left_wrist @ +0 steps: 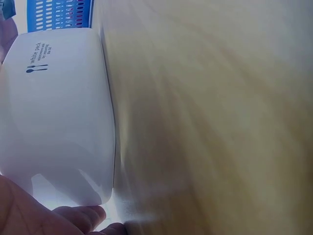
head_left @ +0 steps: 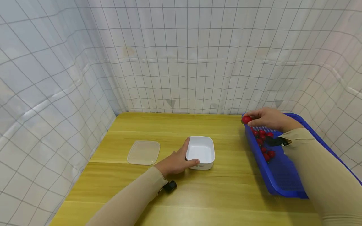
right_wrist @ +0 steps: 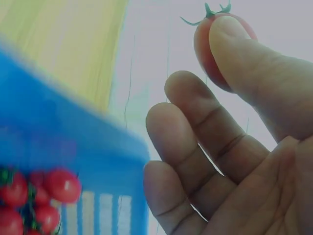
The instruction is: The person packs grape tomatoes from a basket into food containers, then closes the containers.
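Note:
My right hand (head_left: 270, 119) pinches a cherry tomato (head_left: 246, 119) between thumb and fingertips, above the far left rim of a blue basket (head_left: 267, 179). In the right wrist view the tomato (right_wrist: 205, 54) shows a green calyx on top, while the other fingers (right_wrist: 168, 129) are bent loosely below. More cherry tomatoes (head_left: 262, 137) lie inside the basket along its left side. My left hand (head_left: 176, 161) holds a small white square container (head_left: 201, 150) from its left, thumb at the front and fingers along the left side. No contents show in the container.
A translucent square lid (head_left: 144, 152) lies on the wooden table (head_left: 215, 197), left of the container. White sheeting with a dark grid (head_left: 192, 62) encloses the table at the back and sides. Perforations (left_wrist: 58, 14) show in the basket wall.

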`<action>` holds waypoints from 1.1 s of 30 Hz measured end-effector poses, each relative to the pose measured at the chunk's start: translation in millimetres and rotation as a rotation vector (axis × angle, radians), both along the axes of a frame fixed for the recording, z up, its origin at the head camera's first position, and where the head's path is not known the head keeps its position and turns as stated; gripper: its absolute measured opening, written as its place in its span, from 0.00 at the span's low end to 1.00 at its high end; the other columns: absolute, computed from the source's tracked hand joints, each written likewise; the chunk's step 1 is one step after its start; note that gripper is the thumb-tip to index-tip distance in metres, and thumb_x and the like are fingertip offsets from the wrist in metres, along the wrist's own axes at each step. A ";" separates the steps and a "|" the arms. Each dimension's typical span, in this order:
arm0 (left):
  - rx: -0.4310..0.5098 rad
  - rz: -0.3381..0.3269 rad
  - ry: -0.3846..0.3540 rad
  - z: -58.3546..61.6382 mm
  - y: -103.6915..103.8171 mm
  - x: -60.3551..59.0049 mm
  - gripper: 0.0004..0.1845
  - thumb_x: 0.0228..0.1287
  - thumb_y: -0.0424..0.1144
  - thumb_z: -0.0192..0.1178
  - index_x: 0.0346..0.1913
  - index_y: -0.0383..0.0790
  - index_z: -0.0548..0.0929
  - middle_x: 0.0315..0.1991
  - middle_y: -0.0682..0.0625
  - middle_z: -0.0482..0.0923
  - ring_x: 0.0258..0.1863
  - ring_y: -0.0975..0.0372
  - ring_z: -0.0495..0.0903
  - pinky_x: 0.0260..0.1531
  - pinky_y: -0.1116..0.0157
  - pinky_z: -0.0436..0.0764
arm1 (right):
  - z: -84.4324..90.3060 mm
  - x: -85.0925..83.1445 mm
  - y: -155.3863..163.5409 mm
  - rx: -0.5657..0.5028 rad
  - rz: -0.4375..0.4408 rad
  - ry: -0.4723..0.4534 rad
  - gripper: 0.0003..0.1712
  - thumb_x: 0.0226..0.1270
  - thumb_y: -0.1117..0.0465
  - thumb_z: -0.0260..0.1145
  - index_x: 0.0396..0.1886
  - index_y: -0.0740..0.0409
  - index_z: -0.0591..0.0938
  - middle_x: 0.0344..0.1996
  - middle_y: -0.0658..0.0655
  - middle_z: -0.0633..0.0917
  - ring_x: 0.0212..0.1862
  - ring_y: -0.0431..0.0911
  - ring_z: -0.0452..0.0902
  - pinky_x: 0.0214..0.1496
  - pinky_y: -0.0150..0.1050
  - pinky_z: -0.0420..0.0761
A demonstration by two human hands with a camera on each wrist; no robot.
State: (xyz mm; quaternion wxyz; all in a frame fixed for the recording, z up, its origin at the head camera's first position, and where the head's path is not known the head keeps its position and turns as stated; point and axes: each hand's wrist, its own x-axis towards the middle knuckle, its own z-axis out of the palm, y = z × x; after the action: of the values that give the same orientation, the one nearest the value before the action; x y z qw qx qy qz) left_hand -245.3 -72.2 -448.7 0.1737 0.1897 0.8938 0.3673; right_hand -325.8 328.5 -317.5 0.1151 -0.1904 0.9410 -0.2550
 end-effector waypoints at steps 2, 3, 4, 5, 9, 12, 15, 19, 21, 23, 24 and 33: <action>0.003 0.000 0.000 0.8 0.2 0.3 0.60 0.72 0.66 0.59 0.86 0.46 0.31 0.86 0.40 0.48 0.83 0.47 0.57 0.82 0.36 0.42 | 2.7 -0.2 -12.0 0.016 0.017 0.015 0.29 0.75 0.47 0.70 0.70 0.54 0.82 0.56 0.56 0.90 0.56 0.48 0.84 0.55 0.43 0.81; 0.003 0.002 0.001 1.0 0.2 0.4 0.60 0.72 0.66 0.59 0.86 0.46 0.31 0.86 0.40 0.48 0.83 0.47 0.57 0.82 0.36 0.43 | 4.0 -0.1 -18.5 0.011 0.027 0.010 0.29 0.75 0.47 0.70 0.69 0.54 0.82 0.56 0.56 0.90 0.56 0.48 0.84 0.55 0.43 0.81; 0.002 0.003 0.000 1.2 0.3 0.6 0.59 0.73 0.66 0.59 0.86 0.46 0.31 0.86 0.40 0.48 0.84 0.47 0.56 0.82 0.36 0.43 | 5.0 0.1 -25.1 0.009 0.038 0.007 0.29 0.75 0.47 0.70 0.69 0.54 0.82 0.55 0.55 0.90 0.56 0.47 0.84 0.56 0.43 0.81; 0.001 0.005 -0.001 1.4 0.3 0.6 0.59 0.73 0.66 0.59 0.86 0.46 0.31 0.86 0.40 0.48 0.84 0.47 0.56 0.82 0.36 0.43 | 6.2 0.5 -31.9 0.011 0.047 0.008 0.28 0.74 0.48 0.70 0.69 0.53 0.83 0.54 0.54 0.90 0.56 0.47 0.84 0.57 0.44 0.81; -0.001 0.010 0.000 2.1 1.0 0.9 0.59 0.72 0.66 0.59 0.86 0.46 0.31 0.86 0.40 0.48 0.83 0.46 0.57 0.82 0.36 0.44 | 8.9 2.1 -58.6 0.007 0.094 -0.015 0.26 0.74 0.51 0.71 0.68 0.53 0.84 0.54 0.53 0.91 0.56 0.47 0.85 0.62 0.50 0.80; -0.001 0.010 -0.001 2.4 1.4 0.8 0.59 0.72 0.66 0.59 0.86 0.46 0.31 0.86 0.40 0.47 0.83 0.47 0.58 0.82 0.36 0.44 | 9.0 3.4 -76.8 0.006 0.120 -0.045 0.26 0.74 0.52 0.71 0.69 0.53 0.83 0.54 0.54 0.91 0.55 0.47 0.86 0.63 0.52 0.81; 0.000 0.010 -0.005 2.5 1.5 0.7 0.59 0.72 0.66 0.59 0.86 0.45 0.31 0.86 0.40 0.47 0.83 0.47 0.58 0.82 0.35 0.45 | 7.5 4.6 -91.4 -0.016 0.154 -0.076 0.26 0.74 0.55 0.71 0.69 0.53 0.83 0.54 0.55 0.91 0.55 0.47 0.87 0.62 0.51 0.84; -0.004 0.013 -0.011 2.9 2.0 0.8 0.60 0.72 0.66 0.59 0.86 0.46 0.31 0.86 0.41 0.48 0.83 0.47 0.57 0.81 0.34 0.45 | 3.1 4.8 -106.1 -0.045 0.199 -0.102 0.25 0.74 0.59 0.71 0.69 0.53 0.83 0.54 0.54 0.91 0.56 0.47 0.87 0.62 0.50 0.85; -0.005 0.014 -0.014 2.9 2.1 0.9 0.60 0.71 0.67 0.59 0.86 0.46 0.31 0.86 0.41 0.48 0.83 0.47 0.57 0.81 0.34 0.45 | 0.3 4.7 -112.9 -0.046 0.214 -0.107 0.24 0.74 0.58 0.71 0.68 0.52 0.83 0.55 0.54 0.91 0.56 0.46 0.87 0.62 0.49 0.85; -0.005 0.013 -0.014 2.7 2.4 0.9 0.60 0.71 0.67 0.59 0.86 0.46 0.31 0.86 0.41 0.48 0.83 0.47 0.57 0.81 0.34 0.45 | -2.5 4.6 -120.1 -0.040 0.226 -0.111 0.24 0.74 0.57 0.71 0.68 0.50 0.84 0.55 0.53 0.90 0.55 0.45 0.87 0.61 0.48 0.86; -0.004 0.014 -0.013 2.7 2.5 1.0 0.60 0.71 0.67 0.59 0.86 0.46 0.31 0.86 0.41 0.48 0.83 0.47 0.58 0.81 0.34 0.45 | -3.9 4.4 -123.7 -0.046 0.234 -0.122 0.23 0.74 0.58 0.71 0.67 0.50 0.84 0.54 0.53 0.90 0.56 0.45 0.86 0.61 0.47 0.86; -0.007 0.005 -0.015 4.8 3.2 2.2 0.60 0.71 0.67 0.59 0.86 0.46 0.30 0.86 0.43 0.47 0.83 0.48 0.57 0.81 0.34 0.44 | -13.3 5.0 -153.0 0.028 0.320 -0.116 0.25 0.73 0.56 0.72 0.68 0.52 0.84 0.53 0.52 0.90 0.53 0.44 0.86 0.57 0.42 0.86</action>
State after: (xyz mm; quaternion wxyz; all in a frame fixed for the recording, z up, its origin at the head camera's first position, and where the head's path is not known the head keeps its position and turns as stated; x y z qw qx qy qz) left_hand -243.1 -69.0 -443.9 0.1801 0.1841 0.8943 0.3659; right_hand -320.8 175.5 -330.8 0.2111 -0.3210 0.8940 -0.2307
